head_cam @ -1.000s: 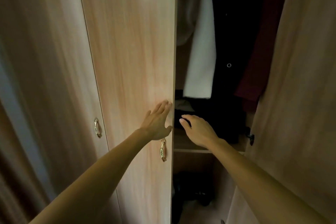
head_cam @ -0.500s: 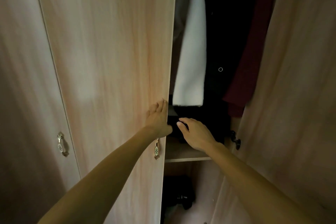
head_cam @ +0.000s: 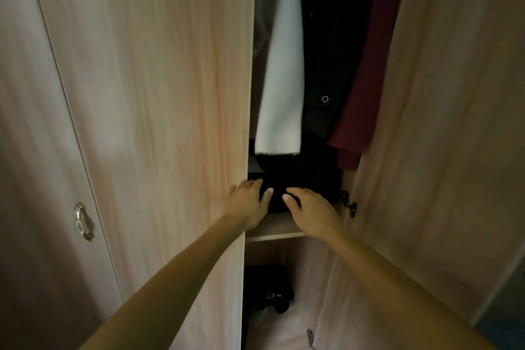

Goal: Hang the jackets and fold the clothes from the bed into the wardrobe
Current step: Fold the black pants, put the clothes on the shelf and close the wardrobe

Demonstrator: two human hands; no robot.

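Right now the person stands close in front of the wardrobe (head_cam: 306,264), both bare arms stretched into the narrow gap between its two doors. At about nine o'clock of that gap, the left hand (head_cam: 250,204) lies flat against the edge of the left door (head_cam: 156,122), fingers straight, thumb sticking out over the opening, gripping nothing. Just beside it at three o'clock, the right hand (head_cam: 312,213) is palm down with relaxed fingers, resting on the folded dark clothes (head_cam: 301,179), not clasping them as far as I can see. That pile sits on the shelf (head_cam: 275,229) inside. Up at twelve o'clock three pieces hang side by side: a white garment (head_cam: 281,79) towards eleven, a dark jacket (head_cam: 329,65) with a small round snap in the middle, and a red garment (head_cam: 363,94) towards one, touching the right door (head_cam: 440,122). A dark knob (head_cam: 350,204) shows on that door's inner edge, near the right hand. Down at six o'clock, under the shelf, lie some dark things (head_cam: 270,287) I cannot make out. Far off at nine o'clock a brass handle (head_cam: 81,221) sits on another closed door
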